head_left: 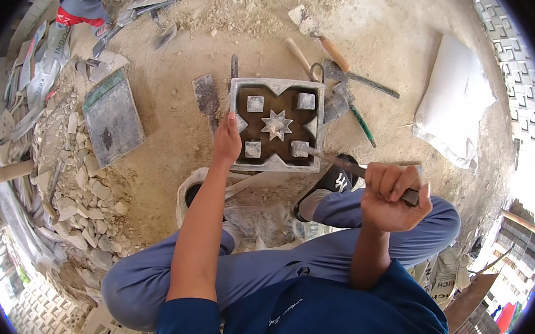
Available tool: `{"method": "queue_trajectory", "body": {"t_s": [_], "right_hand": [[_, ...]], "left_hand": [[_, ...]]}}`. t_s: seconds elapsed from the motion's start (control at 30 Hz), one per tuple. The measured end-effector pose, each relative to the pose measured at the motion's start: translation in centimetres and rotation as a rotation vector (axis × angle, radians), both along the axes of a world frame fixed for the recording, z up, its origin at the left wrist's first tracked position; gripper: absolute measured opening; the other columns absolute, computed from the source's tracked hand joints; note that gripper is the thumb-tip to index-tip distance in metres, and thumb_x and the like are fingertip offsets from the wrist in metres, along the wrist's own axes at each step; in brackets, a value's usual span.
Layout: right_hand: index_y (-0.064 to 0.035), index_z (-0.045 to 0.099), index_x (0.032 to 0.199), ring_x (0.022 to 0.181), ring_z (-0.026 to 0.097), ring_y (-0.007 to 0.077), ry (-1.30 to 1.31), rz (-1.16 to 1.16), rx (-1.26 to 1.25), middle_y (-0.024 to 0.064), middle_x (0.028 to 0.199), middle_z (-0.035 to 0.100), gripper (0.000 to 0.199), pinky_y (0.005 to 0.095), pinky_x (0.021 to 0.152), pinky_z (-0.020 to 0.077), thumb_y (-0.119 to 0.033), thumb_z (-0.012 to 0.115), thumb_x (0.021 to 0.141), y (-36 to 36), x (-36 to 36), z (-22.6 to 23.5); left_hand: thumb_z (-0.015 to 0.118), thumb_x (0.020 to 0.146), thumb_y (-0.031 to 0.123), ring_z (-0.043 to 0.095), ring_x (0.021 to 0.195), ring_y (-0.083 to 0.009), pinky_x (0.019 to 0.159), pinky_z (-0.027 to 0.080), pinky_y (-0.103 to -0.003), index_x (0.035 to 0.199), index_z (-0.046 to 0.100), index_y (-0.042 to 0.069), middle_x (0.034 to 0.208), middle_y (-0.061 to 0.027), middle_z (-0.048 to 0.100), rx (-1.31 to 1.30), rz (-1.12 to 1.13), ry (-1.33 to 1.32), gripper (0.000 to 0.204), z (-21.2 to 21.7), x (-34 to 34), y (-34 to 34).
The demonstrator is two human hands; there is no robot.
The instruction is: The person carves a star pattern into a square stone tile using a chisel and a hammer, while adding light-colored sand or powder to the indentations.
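A square grey mould (pixel 320 110) is in front of me, with four-cornered blocks and an eight-pointed star (pixel 276 125) standing up from its brown recessed floor. My left hand (pixel 227 140) grips the mould's left wall, thumb on the rim. In my right hand (pixel 395 194), the fingers are wrapped around a long, narrow, dark metal bar tool (pixel 347 164). Its far end reaches over the right rim to the lower right block (pixel 300 148); whether it touches there I cannot tell. The bar's squared butt end sticks out beside my right thumb.
Wooden-handled tools (pixel 335 55) and a green-handled tool (pixel 362 125) lie beyond and right of the mould. A flat trowel-like plate (pixel 205 95) is at its left. Farther left are a grey slab (pixel 114 123) and rubble (pixel 89 195). A white sack (pixel 455 101) lies right; another person's leg (pixel 84 9) shows far left.
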State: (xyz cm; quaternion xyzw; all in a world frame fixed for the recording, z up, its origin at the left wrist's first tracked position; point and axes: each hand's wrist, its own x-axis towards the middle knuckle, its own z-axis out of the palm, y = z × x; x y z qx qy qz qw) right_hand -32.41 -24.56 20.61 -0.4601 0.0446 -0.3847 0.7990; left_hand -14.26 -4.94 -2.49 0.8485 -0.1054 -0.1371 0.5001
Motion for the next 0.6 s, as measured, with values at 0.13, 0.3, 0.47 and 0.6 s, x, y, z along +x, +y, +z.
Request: {"method": "queue_trajectory", "body": {"t_s": [0.13, 0.3, 0.47, 0.6], "right_hand": [[-0.0076, 0.04, 0.063, 0.042, 0.025, 0.0139, -0.051, 0.013, -0.101, 0.0039, 0.048, 0.033, 0.048, 0.0346, 0.046, 0.0241, -0.041, 0.036, 0.097, -0.2, 1.0, 0.6], [-0.0058, 0.041, 0.064, 0.042, 0.026, 0.0143, -0.028, 0.08, -0.146, 0.0053, 0.048, 0.034, 0.048, 0.0351, 0.045, 0.0248, -0.038, 0.038, 0.099, -0.6, 1.9, -1.0], [-0.0034, 0.04, 0.062, 0.042, 0.029, 0.0155, -0.025, 0.072, -0.117, 0.0046, 0.051, 0.031, 0.053, 0.0359, 0.044, 0.025, -0.037, 0.041, 0.103, -0.1, 3.5, -3.6], [-0.0039, 0.034, 0.056, 0.042, 0.029, 0.0149, 0.107, 0.13, -0.168, 0.0044, 0.052, 0.032, 0.058, 0.0331, 0.044, 0.0234, -0.039, 0.043, 0.1, -0.2, 3.9, -4.1]], "left_hand": [[0.025, 0.107, 0.05, 0.052, 0.118, -0.0492, 0.1, 0.042, -0.049, 0.128, 0.056, -0.002, 0.124, -0.0298, 0.06, 0.009, 0.002, 0.012, 0.065, 0.1, 0.2, 0.3], [0.025, 0.106, 0.05, 0.052, 0.122, -0.0475, 0.102, 0.042, -0.048, 0.13, 0.056, -0.002, 0.128, -0.029, 0.059, -0.021, 0.014, 0.016, 0.065, -0.4, 0.2, -0.1], [0.025, 0.107, 0.049, 0.051, 0.122, -0.0468, 0.102, 0.042, -0.048, 0.131, 0.056, -0.002, 0.129, -0.0282, 0.059, -0.008, 0.006, 0.035, 0.064, -0.7, 0.2, 0.3], [0.026, 0.107, 0.049, 0.052, 0.123, -0.0462, 0.102, 0.042, -0.048, 0.132, 0.055, -0.002, 0.129, -0.0276, 0.059, 0.0, 0.0, 0.039, 0.064, -0.2, 0.1, 0.0]]}}
